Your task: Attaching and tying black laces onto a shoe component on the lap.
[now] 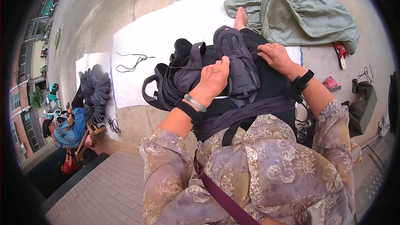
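Your left hand (214,77) presses the dark shoe upper (236,60) flat on your lap; your right hand (275,56) pinches the thread (249,53) taut. Keep the pull level and the upper pinned so stitches seat evenly.

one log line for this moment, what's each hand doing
left hand: pressing dark grey mesh shoe upper on lap | right hand: pinching thin dark lace at its edge | white sheet beyond

Light: we see soft, even daylight, no harsh shadows.
Glare: white rectangular cloth sheet (166,29) on the concrete looks bright, near overexposed.
Distortion: strong fisheye bending, black vignette at the rim.
Focus: centre sharp, edges softer.
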{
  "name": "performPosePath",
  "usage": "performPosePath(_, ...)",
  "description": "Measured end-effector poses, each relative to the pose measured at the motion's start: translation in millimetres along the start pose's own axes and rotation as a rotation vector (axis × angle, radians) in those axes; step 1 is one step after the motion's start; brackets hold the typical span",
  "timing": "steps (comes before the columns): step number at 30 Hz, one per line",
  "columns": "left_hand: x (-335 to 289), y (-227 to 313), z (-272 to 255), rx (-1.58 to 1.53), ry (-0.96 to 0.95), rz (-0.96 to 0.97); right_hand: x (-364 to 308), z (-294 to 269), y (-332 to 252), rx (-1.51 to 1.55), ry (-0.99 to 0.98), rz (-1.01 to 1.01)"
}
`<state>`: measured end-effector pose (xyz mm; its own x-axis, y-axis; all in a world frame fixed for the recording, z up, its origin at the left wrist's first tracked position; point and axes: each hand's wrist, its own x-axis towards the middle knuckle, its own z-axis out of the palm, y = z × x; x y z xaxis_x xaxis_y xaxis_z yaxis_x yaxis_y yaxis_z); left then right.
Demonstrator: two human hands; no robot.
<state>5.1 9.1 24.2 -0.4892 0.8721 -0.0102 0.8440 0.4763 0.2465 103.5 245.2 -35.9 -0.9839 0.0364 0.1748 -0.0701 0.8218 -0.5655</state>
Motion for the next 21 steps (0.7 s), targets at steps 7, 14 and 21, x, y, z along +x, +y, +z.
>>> performPosePath(7, 1, -62, -36, 0.206, 0.115, 0.029, -10, -26, 31, -0.136, -0.027, -0.040)
performPosePath(14, -48, -213, -152, 0.695, 0.106, -0.413, -62, -111, 93, -0.340, 0.075, 0.130)
performPosePath(21, -127, -300, -254, 0.289, 0.340, -0.865, -137, -237, 142, -0.561, 0.260, 0.248)
